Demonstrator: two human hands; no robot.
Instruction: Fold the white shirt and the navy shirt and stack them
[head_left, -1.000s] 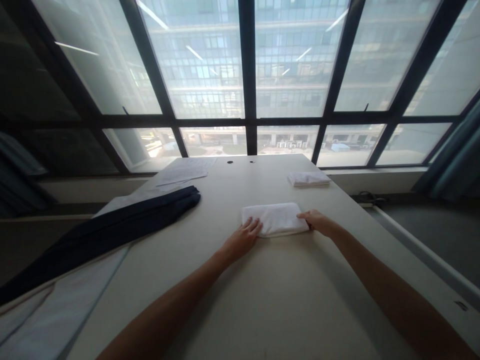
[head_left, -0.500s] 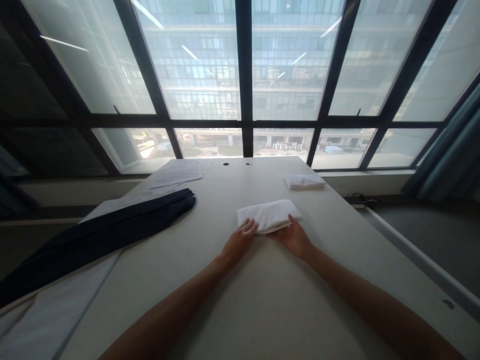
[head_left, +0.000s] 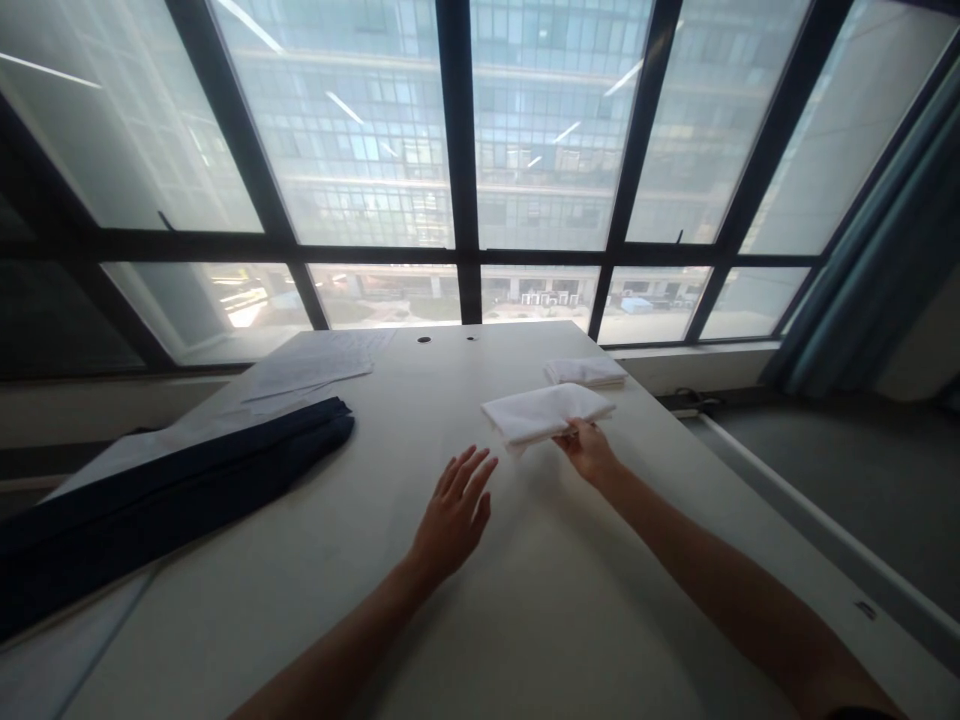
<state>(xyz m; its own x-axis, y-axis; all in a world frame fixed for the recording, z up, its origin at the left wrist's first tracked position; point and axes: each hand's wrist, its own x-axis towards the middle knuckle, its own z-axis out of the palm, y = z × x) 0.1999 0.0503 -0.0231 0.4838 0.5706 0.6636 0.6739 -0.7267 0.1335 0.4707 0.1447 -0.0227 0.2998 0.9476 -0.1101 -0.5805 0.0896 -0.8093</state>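
- Our right hand (head_left: pixel 589 454) grips the near edge of the folded white cloth (head_left: pixel 541 410), thumb on top, fingers partly hidden beneath; narrow grip.
- Folded white cloth: looks raised just above the white table (head_left: pixel 420 430), roughly flat, near-left corner hanging a little; soft shadow under it.
- Our left hand (head_left: pixel 451 512) holds nothing: back up, fingers extended and slightly spread, wide, over the table, left of our right hand and apart from the cloth. Touching the tabletop or not, we can't tell.
- Second white bundle (head_left: pixel 586 372): folded, on the table just beyond the held cloth, toward the right edge. We see them overlap in view; contact unclear.
- Dark navy fabric (head_left: pixel 187 490): long strip along the left side, over pale material (head_left: pixel 97 625); we can't tell what that is.
- Papers (head_left: pixel 311 366): loose, overlapping, far left of the table, beyond the navy strip.
- Two small dark spots near the far edge, between papers and bundle.
- Window (head_left: pixel 551 180) past the table, blue-grey curtain (head_left: pixel 851 260) at right.
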